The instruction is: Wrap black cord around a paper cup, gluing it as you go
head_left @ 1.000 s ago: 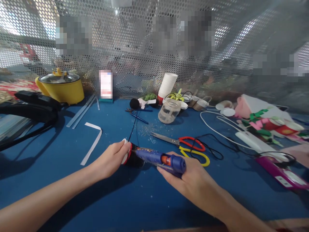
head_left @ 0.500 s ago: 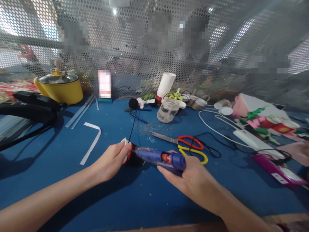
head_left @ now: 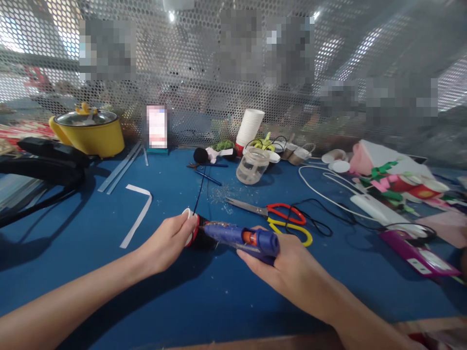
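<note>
My left hand (head_left: 168, 243) is closed around a paper cup (head_left: 205, 239) lying on its side, its white rim toward the left. Red shows near the rim, and black covers the rest of what I can see. A thin black cord (head_left: 198, 198) runs from the cup back toward a black ball of yarn (head_left: 200, 155). In my right hand (head_left: 292, 257) is a blue glue gun (head_left: 229, 234), gripped by its handle. Its nozzle points left at the cup's black side; whether it touches cannot be made out. Scissors (head_left: 251, 208) with red and yellow handles lie beyond the gun.
Pliers (head_left: 207, 177), a clear jar (head_left: 251, 167) and stacked paper cups (head_left: 251, 125) stand or lie toward the back. A bent white strip (head_left: 140, 218) is at left, near a yellow pot (head_left: 97, 138). Cables lead to a purple power strip (head_left: 419, 253) at right.
The view has shifted very slightly. Both hands, the cup and the glue gun keep nearly the same positions.
</note>
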